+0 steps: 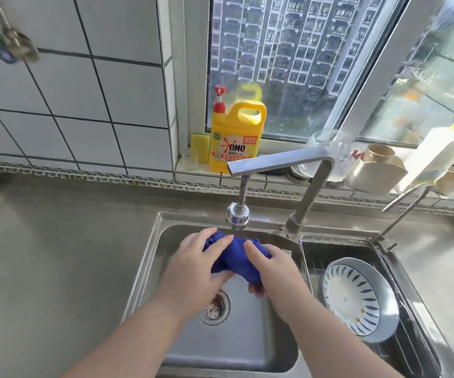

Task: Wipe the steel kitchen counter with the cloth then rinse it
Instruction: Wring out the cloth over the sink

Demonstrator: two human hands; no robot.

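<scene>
A bunched blue cloth hangs over the left sink basin, directly under the steel tap's spray head. My left hand grips the cloth's left side, fingers curled over its top. My right hand grips its right side, with fingertips showing below the cloth. I cannot tell whether water is running. The steel counter stretches to the left of the sink.
A sink strainer sits in the basin floor. The right basin holds a wire rack with a blue-patterned bowl. On the window sill stand a yellow detergent jug, a sponge, a glass, cups and a white bottle.
</scene>
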